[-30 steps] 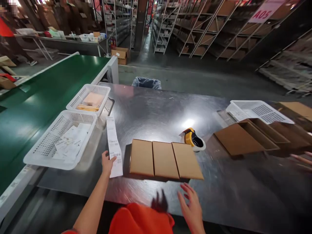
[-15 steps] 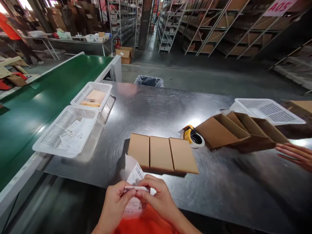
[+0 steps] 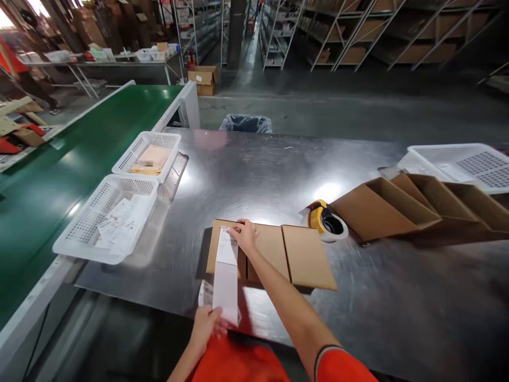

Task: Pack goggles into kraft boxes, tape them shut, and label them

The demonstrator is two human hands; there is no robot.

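Observation:
A long strip of white printed labels [image 3: 226, 278] stretches between my hands. Its upper end lies on the leftmost of three closed cardboard boxes [image 3: 213, 248]. My right hand [image 3: 245, 236] is on that upper end, fingers pinched at the label's right edge over the box. Lower down, at the table's front edge, my left hand [image 3: 208, 322] grips the strip's bottom part between thumb and fingers. The middle box [image 3: 268, 246] is partly covered by my right forearm, and the right box [image 3: 308, 257] stands beside it.
Right of the boxes lies a yellow tape dispenser [image 3: 326, 220], touching or near several open cardboard boxes [image 3: 385, 207]. A white basket [image 3: 457, 164] sits behind them. Two white baskets [image 3: 105, 217] with papers and envelopes stand left, along the green conveyor [image 3: 103, 132]. A lined bin [image 3: 246, 123] stands beyond the table [image 3: 254, 170].
My right hand has moved up and forward onto the left box with the strip's end. The strip, formerly bunched in both hands, is drawn out. Another person's hand at the right has left view.

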